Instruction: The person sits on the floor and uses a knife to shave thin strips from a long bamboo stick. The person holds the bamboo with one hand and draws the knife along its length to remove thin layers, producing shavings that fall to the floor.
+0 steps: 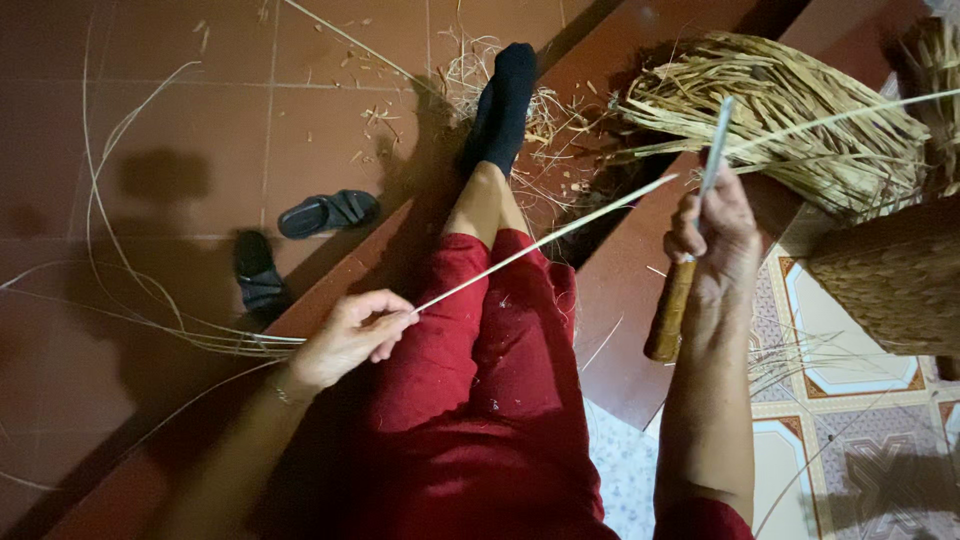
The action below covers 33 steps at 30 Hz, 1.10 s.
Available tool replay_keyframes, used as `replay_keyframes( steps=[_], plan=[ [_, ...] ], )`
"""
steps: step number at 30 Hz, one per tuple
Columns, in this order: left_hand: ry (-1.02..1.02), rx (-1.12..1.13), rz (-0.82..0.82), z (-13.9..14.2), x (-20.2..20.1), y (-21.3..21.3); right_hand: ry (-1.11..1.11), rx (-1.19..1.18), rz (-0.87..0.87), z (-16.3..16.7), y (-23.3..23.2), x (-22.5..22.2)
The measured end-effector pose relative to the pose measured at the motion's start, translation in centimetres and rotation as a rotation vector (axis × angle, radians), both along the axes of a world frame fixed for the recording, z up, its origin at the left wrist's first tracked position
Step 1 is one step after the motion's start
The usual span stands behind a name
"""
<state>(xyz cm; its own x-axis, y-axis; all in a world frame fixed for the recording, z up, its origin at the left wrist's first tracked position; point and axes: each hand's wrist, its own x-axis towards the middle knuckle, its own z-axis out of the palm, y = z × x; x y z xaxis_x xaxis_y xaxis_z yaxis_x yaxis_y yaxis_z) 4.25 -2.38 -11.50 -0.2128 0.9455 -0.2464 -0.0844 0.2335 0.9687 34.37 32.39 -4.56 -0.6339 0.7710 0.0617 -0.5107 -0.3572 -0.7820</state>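
My left hand (350, 335) pinches the near end of a long thin pale cane strip (545, 240), which runs up and to the right toward my right hand. My right hand (715, 240) grips a knife by its wooden handle (670, 315), with the narrow metal blade (717, 145) pointing up and meeting the strip near the fingers. Both hands are held over my lap in red trousers (480, 400). My leg stretches forward with a black sock (503, 100) on the foot.
A heap of straw-coloured shavings (790, 110) lies at the upper right beside a woven basket (895, 280). Long loose cane strips (120, 290) curve over the red tiled floor at left. Two black sandals (325, 212) lie near them. Patterned tiles (860, 440) are at lower right.
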Motion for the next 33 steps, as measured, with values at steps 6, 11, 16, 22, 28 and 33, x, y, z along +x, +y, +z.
replay_keyframes(
  steps=[6,11,16,22,28,33],
  plan=[
    [0.158,-0.013,0.081,2.4,3.7,3.2,-0.249,-0.066,0.223,-2.3,-7.9,-3.6],
    [0.271,0.031,0.059,3.8,5.7,4.6,-0.377,-0.157,0.476,-3.3,-15.4,-6.5],
    [0.229,0.030,0.037,4.9,6.1,4.1,-0.370,-0.175,0.506,-2.8,-18.5,-7.6],
    [0.309,0.217,0.042,3.9,5.9,3.2,-0.340,-0.150,0.550,-3.6,-18.6,-7.2],
    [0.347,0.206,0.011,3.0,5.4,1.6,-0.258,-0.179,0.492,-4.3,-18.3,-7.2],
    [0.343,0.184,0.005,3.4,5.3,0.8,-0.257,-0.173,0.467,-4.0,-17.6,-7.0]
  ],
)
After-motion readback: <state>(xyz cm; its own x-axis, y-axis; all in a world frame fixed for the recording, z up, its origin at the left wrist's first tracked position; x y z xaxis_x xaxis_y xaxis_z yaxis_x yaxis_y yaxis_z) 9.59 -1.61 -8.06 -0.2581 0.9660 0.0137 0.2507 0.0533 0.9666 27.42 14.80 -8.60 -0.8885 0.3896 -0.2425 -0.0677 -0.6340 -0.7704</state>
